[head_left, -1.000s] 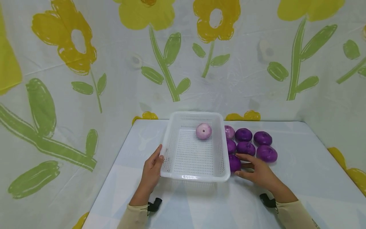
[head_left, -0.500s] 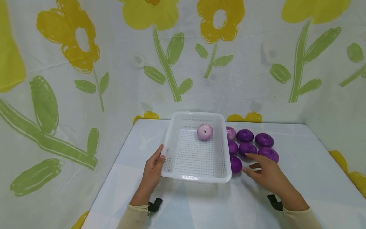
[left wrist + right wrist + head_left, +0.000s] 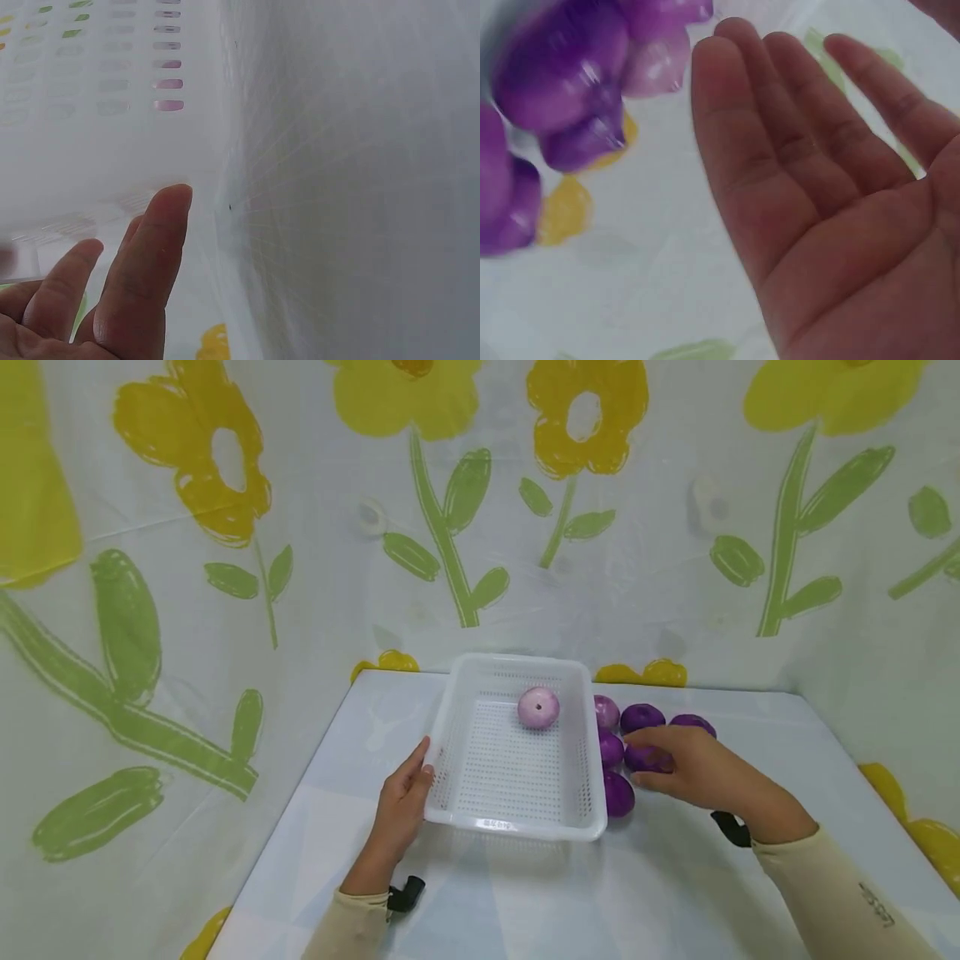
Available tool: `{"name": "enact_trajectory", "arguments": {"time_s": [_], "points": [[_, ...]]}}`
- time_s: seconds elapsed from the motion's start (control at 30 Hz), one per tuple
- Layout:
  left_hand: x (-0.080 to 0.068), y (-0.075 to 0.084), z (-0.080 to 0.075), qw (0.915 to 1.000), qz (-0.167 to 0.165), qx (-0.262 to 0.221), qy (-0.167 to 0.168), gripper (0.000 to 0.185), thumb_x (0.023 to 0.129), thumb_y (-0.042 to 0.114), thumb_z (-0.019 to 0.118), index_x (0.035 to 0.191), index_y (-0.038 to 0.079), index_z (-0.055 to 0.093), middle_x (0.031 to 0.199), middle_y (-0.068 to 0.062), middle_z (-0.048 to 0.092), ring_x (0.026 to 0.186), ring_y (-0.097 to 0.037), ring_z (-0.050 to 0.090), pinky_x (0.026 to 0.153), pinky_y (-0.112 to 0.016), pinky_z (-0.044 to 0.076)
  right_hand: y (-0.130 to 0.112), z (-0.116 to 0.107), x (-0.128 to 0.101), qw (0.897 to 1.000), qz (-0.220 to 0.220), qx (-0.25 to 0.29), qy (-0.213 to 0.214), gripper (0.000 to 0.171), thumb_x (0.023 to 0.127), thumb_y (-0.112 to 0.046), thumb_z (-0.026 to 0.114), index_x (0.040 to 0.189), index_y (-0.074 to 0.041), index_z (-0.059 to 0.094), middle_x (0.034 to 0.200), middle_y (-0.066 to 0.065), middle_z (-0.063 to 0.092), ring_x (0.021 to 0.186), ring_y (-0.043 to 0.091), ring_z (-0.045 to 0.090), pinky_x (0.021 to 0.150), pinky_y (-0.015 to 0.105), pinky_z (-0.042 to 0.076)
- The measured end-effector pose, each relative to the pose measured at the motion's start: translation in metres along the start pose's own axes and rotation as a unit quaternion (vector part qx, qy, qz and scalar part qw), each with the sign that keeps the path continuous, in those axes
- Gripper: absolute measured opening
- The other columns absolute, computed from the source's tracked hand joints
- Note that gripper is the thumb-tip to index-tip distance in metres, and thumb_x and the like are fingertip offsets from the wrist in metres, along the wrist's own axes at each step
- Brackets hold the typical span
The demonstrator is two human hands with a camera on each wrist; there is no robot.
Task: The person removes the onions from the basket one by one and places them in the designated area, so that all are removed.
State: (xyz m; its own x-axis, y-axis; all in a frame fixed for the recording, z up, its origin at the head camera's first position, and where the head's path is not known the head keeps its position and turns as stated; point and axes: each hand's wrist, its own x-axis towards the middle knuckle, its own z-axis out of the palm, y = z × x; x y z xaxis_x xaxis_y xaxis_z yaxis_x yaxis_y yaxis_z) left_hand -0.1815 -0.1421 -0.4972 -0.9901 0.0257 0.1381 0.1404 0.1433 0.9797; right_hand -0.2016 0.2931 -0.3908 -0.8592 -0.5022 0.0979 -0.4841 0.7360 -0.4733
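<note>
Head view: your left hand (image 3: 401,806) is resting flat-fingered against the white basket (image 3: 516,827)'s near left corner; your right hand (image 3: 693,768) is covering a purple bun (image 3: 647,758) just right of it.
Left wrist: fingers (image 3: 146,277) are lying straight along the basket wall (image 3: 112,112).
Right wrist: fingers (image 3: 780,142) are spreading apart, holding nothing; blurred buns (image 3: 562,67) are sitting left.

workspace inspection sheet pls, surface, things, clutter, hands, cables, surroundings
surface: pale table with a faint print.
job's things: white perforated basket holding one pale purple bun; dark purple buns in rows right of it.
clutter: nothing seen.
hands: left hand rests on the basket's left rim, fingers straight; right hand open over the buns, palm empty in the right wrist view.
cables: nothing seen.
surroundings: flower-print cloth on the walls.
</note>
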Motion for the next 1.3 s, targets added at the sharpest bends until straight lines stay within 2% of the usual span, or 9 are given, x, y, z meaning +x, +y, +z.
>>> {"name": "enact_trajectory", "arguments": {"time_s": [0.07, 0.17, 0.27, 0.4, 0.63, 0.73, 0.9, 1.13, 1.3], "points": [[0.0, -0.001, -0.001, 1.0, -0.002, 0.002, 0.001, 0.053, 0.114, 0.021, 0.05, 0.165, 0.019, 0.039, 0.166, -0.002, 0.039, 0.146, -0.024, 0.045, 0.113, -0.048, 0.044, -0.003, -0.008, 0.017, 1.0, -0.004, -0.018, -0.023, 0.045, 0.088, -0.02, 0.09, 0.13, -0.015, 0.074, 0.111, -0.007, 0.073, 0.097, 0.015, 0.071, 0.083, 0.036, 0.062], [0.0, -0.002, -0.002, 1.0, -0.006, 0.002, 0.001, 0.053, 0.113, 0.022, 0.05, 0.165, 0.021, 0.039, 0.166, -0.002, 0.04, 0.146, -0.024, 0.045, 0.113, -0.049, 0.043, -0.006, -0.016, 0.043, 0.998, -0.034, -0.044, -0.042, 0.044, 0.087, -0.019, 0.09, 0.128, -0.015, 0.075, 0.109, -0.011, 0.072, 0.094, 0.011, 0.068, 0.085, 0.035, 0.061], [0.0, -0.002, -0.003, 1.0, -0.003, 0.002, 0.002, 0.053, 0.113, 0.023, 0.051, 0.165, 0.021, 0.039, 0.166, -0.003, 0.039, 0.147, -0.025, 0.044, 0.113, -0.05, 0.043, -0.014, -0.02, 0.07, 0.996, -0.055, -0.049, -0.058, 0.044, 0.088, -0.014, 0.089, 0.129, -0.012, 0.075, 0.114, -0.005, 0.074, 0.096, 0.013, 0.069, 0.085, 0.036, 0.061], [0.0, -0.004, -0.003, 1.0, -0.001, -0.001, 0.003, 0.053, 0.114, 0.022, 0.05, 0.165, 0.02, 0.039, 0.167, -0.003, 0.038, 0.149, -0.024, 0.042, 0.115, -0.05, 0.04, -0.025, -0.021, 0.104, 0.994, -0.039, -0.059, -0.087, 0.047, 0.088, -0.008, 0.086, 0.132, -0.013, 0.074, 0.122, 0.005, 0.073, 0.102, 0.023, 0.069, 0.087, 0.041, 0.06], [-0.001, -0.003, 0.001, 1.0, -0.002, 0.001, 0.005, 0.053, 0.113, 0.022, 0.052, 0.165, 0.017, 0.04, 0.167, -0.003, 0.038, 0.149, -0.024, 0.041, 0.115, -0.05, 0.04, -0.034, -0.012, 0.152, 0.982, -0.039, -0.103, -0.151, 0.055, 0.086, 0.002, 0.083, 0.138, -0.012, 0.07, 0.135, 0.006, 0.07, 0.119, 0.034, 0.066, 0.099, 0.05, 0.055], [-0.001, -0.002, 0.002, 1.0, -0.003, 0.001, -0.001, 0.053, 0.113, 0.022, 0.051, 0.165, 0.016, 0.039, 0.167, -0.002, 0.038, 0.15, -0.024, 0.04, 0.116, -0.05, 0.04, -0.035, -0.007, 0.167, 0.979, -0.026, -0.105, -0.174, 0.06, 0.087, 0.002, 0.082, 0.143, -0.013, 0.067, 0.141, 0.009, 0.067, 0.129, 0.036, 0.061, 0.108, 0.054, 0.049], [0.0, -0.001, 0.004, 1.0, 0.004, 0.006, -0.004, 0.053, 0.114, 0.023, 0.05, 0.165, 0.016, 0.038, 0.168, -0.002, 0.035, 0.152, -0.023, 0.036, 0.117, -0.049, 0.037, -0.034, 0.005, 0.191, 0.974, -0.004, -0.126, -0.186, 0.054, 0.091, 0.0, 0.076, 0.142, -0.015, 0.068, 0.142, 0.009, 0.066, 0.137, 0.033, 0.055, 0.117, 0.055, 0.039], [0.001, 0.0, 0.003, 0.9999, 0.008, 0.009, 0.0, 0.053, 0.114, 0.024, 0.051, 0.165, 0.017, 0.039, 0.167, 0.002, 0.036, 0.151, -0.022, 0.038, 0.116, -0.05, 0.039, -0.036, 0.024, 0.211, 0.965, 0.026, -0.141, -0.217, 0.05, 0.093, 0.006, 0.067, 0.139, -0.014, 0.07, 0.142, 0.009, 0.064, 0.133, 0.032, 0.055, 0.114, 0.053, 0.042], [0.001, -0.003, -0.001, 0.9998, 0.007, 0.015, 0.008, 0.053, 0.114, 0.024, 0.051, 0.165, 0.015, 0.039, 0.168, 0.001, 0.036, 0.151, -0.023, 0.038, 0.117, -0.051, 0.038, -0.041, 0.036, 0.219, 0.965, 0.026, -0.148, -0.213, 0.048, 0.095, 0.005, 0.063, 0.139, -0.012, 0.07, 0.144, 0.011, 0.063, 0.137, 0.034, 0.054, 0.116, 0.054, 0.04]]}}
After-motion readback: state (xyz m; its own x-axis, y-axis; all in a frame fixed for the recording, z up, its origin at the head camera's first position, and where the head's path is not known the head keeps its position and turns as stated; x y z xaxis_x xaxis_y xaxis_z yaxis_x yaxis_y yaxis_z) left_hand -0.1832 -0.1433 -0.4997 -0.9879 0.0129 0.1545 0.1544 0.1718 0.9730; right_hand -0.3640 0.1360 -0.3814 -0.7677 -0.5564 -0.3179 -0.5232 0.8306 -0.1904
